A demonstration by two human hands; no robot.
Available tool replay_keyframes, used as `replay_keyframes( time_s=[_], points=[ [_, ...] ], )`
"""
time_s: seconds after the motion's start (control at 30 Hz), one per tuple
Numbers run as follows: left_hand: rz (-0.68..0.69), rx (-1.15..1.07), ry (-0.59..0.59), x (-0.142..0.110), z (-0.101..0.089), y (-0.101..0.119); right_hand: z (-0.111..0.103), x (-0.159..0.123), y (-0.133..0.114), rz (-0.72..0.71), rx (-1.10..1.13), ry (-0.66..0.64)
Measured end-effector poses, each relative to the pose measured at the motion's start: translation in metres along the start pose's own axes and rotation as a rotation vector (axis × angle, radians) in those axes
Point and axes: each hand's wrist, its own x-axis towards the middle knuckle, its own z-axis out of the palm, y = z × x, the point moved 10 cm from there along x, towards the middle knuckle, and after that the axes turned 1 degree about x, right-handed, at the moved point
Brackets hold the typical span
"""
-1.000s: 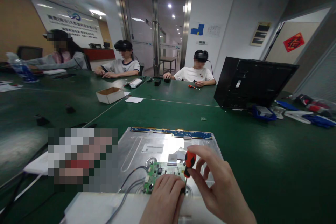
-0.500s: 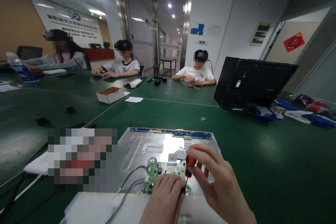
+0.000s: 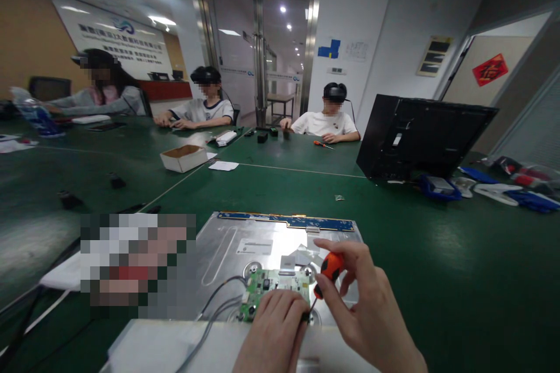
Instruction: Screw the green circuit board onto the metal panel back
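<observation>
On the green surface [image 3: 441,262], a metal panel [image 3: 223,250] is laid, with a green circuit board [image 3: 277,280] set on its near part and a blue strip board [image 3: 286,221] seen along its far edge. An orange-and-black screwdriver [image 3: 331,266] is held by its handle between the thumb and fingers of the right hand [image 3: 365,297], tilted, with its shaft pointed down beside the right end of the green circuit board. The near right part of that board is covered by the left hand [image 3: 277,326]; whether anything is gripped beneath its fingers cannot be told. Grey cables [image 3: 216,309] are seen at the board's left side. Farther off, an open box [image 3: 184,160] is placed at left and a black monitor casing [image 3: 424,134] at right.
</observation>
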Motion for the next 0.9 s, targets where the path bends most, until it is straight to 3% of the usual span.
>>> replay_keyframes(
  time_s=[0.27,0.57,0.67,0.9],
  points=[
    [0.025,0.032,-0.009,0.002,-0.002,0.003,0.004,0.004,-0.021,-0.145,0.034,-0.130],
    [0.003,0.005,0.006,0.000,-0.001,0.000,-0.002,0.000,0.002,-0.016,0.034,0.018],
    [0.005,0.021,0.015,0.001,-0.002,0.002,-0.001,0.000,0.002,0.000,0.050,0.001],
    [0.016,0.028,-0.001,0.002,-0.003,0.003,0.001,0.005,-0.021,-0.120,0.116,-0.118]
  ],
)
